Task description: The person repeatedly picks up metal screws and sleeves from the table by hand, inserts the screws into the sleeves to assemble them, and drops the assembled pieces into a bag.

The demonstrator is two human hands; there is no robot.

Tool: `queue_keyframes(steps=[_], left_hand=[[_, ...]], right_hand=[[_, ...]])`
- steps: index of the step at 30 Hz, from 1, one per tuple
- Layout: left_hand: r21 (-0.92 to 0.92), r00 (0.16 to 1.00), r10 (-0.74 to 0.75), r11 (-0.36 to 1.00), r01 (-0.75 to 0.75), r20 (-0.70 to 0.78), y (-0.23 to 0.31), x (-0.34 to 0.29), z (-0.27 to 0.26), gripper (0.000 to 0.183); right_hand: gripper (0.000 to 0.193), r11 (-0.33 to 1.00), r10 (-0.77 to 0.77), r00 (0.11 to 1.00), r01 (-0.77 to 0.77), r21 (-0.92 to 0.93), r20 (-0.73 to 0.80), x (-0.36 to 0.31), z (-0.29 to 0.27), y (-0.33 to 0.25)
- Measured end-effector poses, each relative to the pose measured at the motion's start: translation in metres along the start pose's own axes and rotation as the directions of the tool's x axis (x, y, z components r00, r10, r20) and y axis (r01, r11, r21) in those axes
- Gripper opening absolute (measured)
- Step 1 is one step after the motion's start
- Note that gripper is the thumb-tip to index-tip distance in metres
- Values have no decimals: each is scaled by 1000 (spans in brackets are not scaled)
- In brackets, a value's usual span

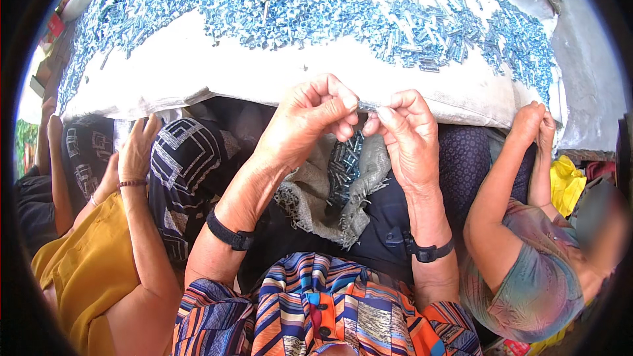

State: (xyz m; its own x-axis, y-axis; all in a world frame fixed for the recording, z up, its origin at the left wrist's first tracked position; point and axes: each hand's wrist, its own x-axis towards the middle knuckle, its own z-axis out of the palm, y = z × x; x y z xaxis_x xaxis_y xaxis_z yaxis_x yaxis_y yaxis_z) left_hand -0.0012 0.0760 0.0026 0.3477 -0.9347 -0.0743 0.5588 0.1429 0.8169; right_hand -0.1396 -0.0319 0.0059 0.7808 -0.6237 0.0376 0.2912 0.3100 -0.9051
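My left hand (316, 113) and my right hand (410, 133) are raised close together at the near edge of the cloth-covered table. On each, thumb and forefinger are pinched together, tips almost meeting. Anything held between them is too small to make out. Just below, a coarse woven sack (310, 188) with frayed edges lies open in my lap. Inside it are many small, shiny dark-blue tube-like pieces (343, 166). Beyond my hands, a wide heap of small bluish metallic pieces (277, 10) covers the far part of the table, some short and ring-like, others longer.
The white cloth (250, 69) hangs over the table's near edge. At my left sits a person in a mustard top (92, 270), with another person's arms beyond. A person in a patterned shirt (534, 283) works close at my right. A yellow bag (566, 184) lies behind that person's arm.
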Motion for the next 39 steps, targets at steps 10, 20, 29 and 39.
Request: queue_keyframes(steps=[10,20,29,39], left_hand=[[-222,971,-24,972,79,237,-19,-3,6,18],[901,906,415,419,-114,-79,26,17,-8,10],[995,876,471,15,104,-98,14,24,-35,20],[982,859,501,-84,167,-103,18,30,-39,13]], right_hand=[[6,890,251,943,-313,332,218,-18,-9,0],[9,576,-188,982,110,-810,0,39,-38,-30],[27,-157,-297,946,88,-984,132,107,-46,-26],[18,-141,-299,942,116,-983,154,107,-37,-17]])
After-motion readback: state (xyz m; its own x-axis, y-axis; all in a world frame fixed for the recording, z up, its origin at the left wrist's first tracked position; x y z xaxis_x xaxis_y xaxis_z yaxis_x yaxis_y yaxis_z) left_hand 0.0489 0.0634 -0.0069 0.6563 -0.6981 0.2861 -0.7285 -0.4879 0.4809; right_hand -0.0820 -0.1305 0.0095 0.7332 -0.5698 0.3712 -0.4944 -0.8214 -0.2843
